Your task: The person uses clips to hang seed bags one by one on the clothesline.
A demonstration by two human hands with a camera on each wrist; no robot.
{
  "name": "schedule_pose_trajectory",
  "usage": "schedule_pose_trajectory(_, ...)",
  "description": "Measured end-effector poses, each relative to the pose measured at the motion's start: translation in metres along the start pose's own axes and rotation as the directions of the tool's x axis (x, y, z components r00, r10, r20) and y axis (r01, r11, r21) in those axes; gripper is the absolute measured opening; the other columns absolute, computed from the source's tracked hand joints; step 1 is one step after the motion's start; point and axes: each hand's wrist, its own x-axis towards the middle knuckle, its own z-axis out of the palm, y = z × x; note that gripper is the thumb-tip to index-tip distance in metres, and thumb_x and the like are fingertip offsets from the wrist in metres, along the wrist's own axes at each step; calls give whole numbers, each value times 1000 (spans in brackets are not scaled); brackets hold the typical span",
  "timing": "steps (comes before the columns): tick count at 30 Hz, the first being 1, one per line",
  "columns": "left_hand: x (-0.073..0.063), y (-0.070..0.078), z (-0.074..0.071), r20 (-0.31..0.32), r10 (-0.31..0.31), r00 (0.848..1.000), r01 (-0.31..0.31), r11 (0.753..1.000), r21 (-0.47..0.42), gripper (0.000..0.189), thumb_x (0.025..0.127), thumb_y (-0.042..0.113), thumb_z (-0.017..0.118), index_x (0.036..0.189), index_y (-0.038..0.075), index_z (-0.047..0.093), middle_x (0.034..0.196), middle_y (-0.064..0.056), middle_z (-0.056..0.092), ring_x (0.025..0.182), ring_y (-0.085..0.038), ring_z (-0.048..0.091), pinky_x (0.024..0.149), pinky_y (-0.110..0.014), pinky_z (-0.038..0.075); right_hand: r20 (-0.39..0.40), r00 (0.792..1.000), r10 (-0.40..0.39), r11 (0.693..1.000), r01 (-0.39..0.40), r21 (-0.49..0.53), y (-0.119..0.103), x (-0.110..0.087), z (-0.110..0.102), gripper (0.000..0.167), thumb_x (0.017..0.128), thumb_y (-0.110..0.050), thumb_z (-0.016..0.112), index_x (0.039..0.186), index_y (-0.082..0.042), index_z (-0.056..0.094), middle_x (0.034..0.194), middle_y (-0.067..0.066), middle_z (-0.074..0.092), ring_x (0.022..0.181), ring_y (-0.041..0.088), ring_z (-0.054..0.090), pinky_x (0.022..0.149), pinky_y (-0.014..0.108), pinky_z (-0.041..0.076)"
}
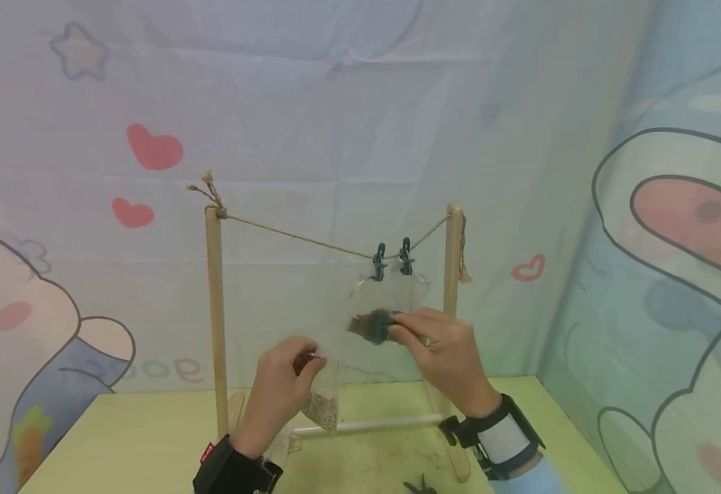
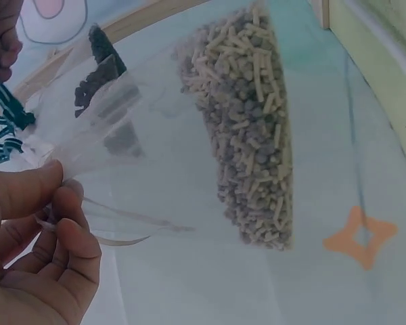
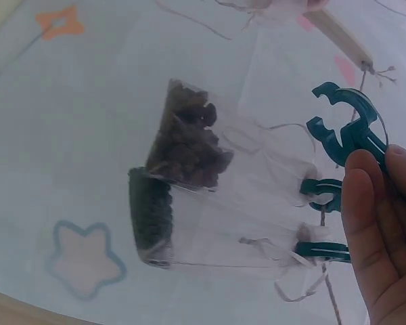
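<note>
The left hand [image 1: 282, 381] pinches a pouch [image 2: 250, 122] of pale pellets by its gathered neck; the pellets hang below those fingers. The right hand [image 1: 443, 346] squeezes a green clip [image 3: 357, 135], its mouth spread past the fingertips. Just beyond these hang two pouches, one brown [image 3: 189, 139], one green [image 3: 152, 217]; above the fingers, two more clips [image 1: 379, 262] hold them on a sagging rope [image 1: 298, 237]. If the right squeeze eased, the clip might snap together on the nearby pouches. A slack left pinch could drop the pellets, and a knock against the rope might jolt the hung pouches loose.
</note>
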Motion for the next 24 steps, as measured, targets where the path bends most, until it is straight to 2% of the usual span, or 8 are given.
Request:
schedule_pose_trajectory(7, 31, 7, -3, -69, 96, 993, -97, 995, -5, 11, 90, -3, 77, 99, 1, 72, 86, -9, 70, 70, -16, 65, 62, -28, 54, 22, 997, -73, 995, 75, -62, 5, 35, -7, 17, 79, 4, 84, 96, 3, 80, 78, 9, 73, 60, 14, 63, 50, 27, 50)
schedule_pose_trajectory(9, 41, 10, -4, -82, 105, 991, -106, 994, -6, 11, 90, -2, 77, 99, 0, 72, 86, -11, 71, 70, -18, 67, 62, -29, 54, 31, 996, -84, 993, 87, -82, 5, 44, -9, 16, 81, 4, 83, 96, 3, 80, 79, 10, 74, 61, 16, 65, 51, 29, 52)
schedule_pose_trajectory(17, 71, 21, -7, -115, 105, 988, -109, 994, -22, 10, 94, 1, 73, 104, -2, 72, 91, -14, 72, 73, -23, 69, 65, -34, 55, 91, 990, -111, 981, 124, -149, 4, 82, -10, 12, 84, 2, 82, 95, 6, 79, 79, 14, 74, 62, 22, 67, 53, 32, 54)
schedule_pose_trajectory(24, 89, 28, -6, -125, 78, 989, -81, 996, -25, 9, 95, 2, 73, 103, -2, 73, 88, -15, 72, 74, -26, 68, 65, -37, 53, 155, 983, -99, 971, 129, -201, 12, 102, -11, 13, 87, -2, 81, 98, 6, 80, 82, 16, 75, 64, 25, 70, 56, 35, 56)
